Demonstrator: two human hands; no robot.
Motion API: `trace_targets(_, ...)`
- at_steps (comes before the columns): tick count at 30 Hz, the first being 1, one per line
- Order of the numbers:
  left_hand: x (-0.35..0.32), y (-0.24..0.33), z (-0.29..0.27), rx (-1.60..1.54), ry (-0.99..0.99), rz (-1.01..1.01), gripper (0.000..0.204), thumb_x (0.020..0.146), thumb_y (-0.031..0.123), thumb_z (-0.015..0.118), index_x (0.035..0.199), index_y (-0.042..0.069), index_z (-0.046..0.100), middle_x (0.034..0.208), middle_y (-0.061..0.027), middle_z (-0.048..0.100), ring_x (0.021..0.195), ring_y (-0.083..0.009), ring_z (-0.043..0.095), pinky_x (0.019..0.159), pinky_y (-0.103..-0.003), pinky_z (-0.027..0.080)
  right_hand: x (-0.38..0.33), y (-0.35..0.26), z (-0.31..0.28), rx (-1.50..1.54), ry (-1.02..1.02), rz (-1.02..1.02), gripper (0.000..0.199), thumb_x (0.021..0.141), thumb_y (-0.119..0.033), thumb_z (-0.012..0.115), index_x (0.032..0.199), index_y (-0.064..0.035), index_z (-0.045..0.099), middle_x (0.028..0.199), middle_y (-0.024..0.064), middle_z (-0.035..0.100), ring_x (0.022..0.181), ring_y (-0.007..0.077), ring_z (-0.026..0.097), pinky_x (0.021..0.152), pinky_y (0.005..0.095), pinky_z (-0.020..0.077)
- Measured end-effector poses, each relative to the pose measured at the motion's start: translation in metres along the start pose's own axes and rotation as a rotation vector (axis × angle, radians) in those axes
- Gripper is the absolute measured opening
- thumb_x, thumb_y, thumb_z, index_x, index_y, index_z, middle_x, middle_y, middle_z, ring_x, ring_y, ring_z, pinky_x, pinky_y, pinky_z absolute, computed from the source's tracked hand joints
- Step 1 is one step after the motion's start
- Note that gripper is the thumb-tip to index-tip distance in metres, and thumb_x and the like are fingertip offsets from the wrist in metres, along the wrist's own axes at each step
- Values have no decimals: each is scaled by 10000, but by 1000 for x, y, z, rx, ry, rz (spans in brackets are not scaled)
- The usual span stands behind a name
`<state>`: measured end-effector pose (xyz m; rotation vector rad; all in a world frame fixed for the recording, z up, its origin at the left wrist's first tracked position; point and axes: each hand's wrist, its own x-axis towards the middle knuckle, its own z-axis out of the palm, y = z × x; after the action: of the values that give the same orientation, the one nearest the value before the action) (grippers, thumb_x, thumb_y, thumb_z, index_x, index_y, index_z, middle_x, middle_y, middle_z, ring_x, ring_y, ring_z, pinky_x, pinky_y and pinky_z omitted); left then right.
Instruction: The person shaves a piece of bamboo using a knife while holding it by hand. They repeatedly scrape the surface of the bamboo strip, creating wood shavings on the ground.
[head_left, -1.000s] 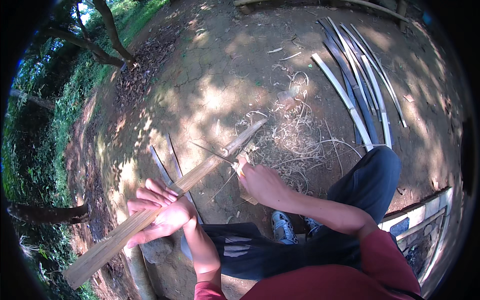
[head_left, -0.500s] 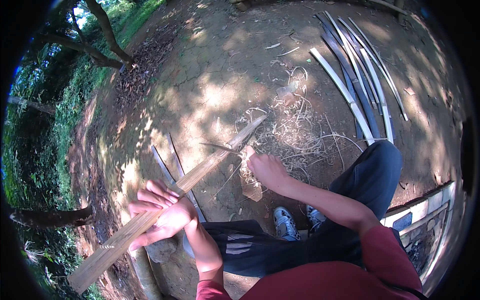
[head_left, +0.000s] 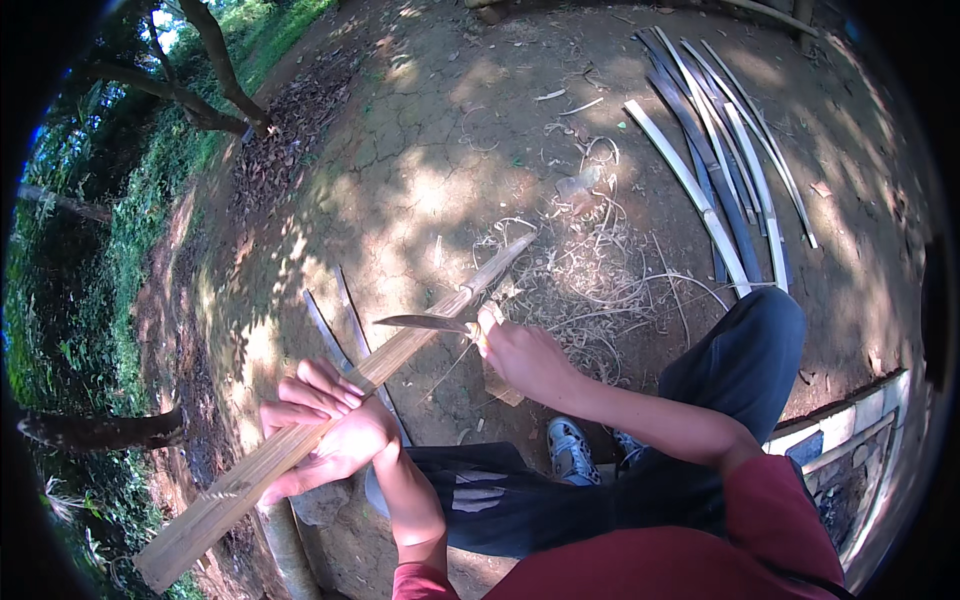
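Note:
A long, flat bamboo strip runs slantwise from the lower left to the middle of the view, with a raised node near its far end. My left hand is wrapped round its lower half, palm up, fingers curled over the edge. My right hand is closed on the handle of a knife, mostly covered by the fingers. The dark curved blade points left and lies across the strip, just on my side of the node. Whether its edge touches the strip I cannot tell.
Curly shavings lie heaped on the dirt beyond my right hand. Several long split strips are piled at the far right. Two thin strips rest under the held piece. A tree trunk and a log stand to the left.
The knife has slid down along the strip toward me, away from the node, and more of the blade's flat side shows. My left hand and the strip have hardly moved.

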<state>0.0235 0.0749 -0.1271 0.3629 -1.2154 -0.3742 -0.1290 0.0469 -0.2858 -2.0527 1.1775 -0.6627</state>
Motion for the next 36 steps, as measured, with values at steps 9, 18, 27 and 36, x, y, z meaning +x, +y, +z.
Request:
trace_targets(9, 0, -6, -6, 44, 27, 38, 779, 847, 805, 214, 675, 65, 389, 518, -45, 368, 413, -129, 345, 337, -205, 289, -1, 4, 6, 90, -61, 66, 367, 959, -201, 487, 1158, 105, 447, 656, 223, 628, 624, 419, 639, 595, 507, 518)
trace_targets(18, -4, -5, -7, 24, -9, 25, 781, 842, 807, 227, 680, 61, 392, 535, -53, 382, 413, -130, 350, 330, -211, 312, 10, 21, 18, 23, -35, 22, 327, 950, -158, 487, 1102, 131, 462, 627, 244, 608, 624, 418, 637, 564, 480, 527)
trace_targets(27, -4, 0, -3, -11, -12, 6, 781, 833, 814, 268, 662, 63, 393, 529, -56, 386, 431, -137, 362, 365, -216, 312, 8, 28, 17, 10, -55, 92, 277, 936, -134, 476, 1083, 101, 465, 717, 245, 642, 712, 418, 656, 648, 496, 533)
trace_targets(36, 0, 1, -1, 26, -41, -7, 797, 812, 837, 255, 659, 65, 385, 531, -38, 371, 438, -130, 334, 377, -219, 286, 9, 50, 34, 41, -56, 177, 264, 934, -113, 468, 1066, 115, 464, 722, 282, 629, 700, 439, 645, 633, 505, 524)
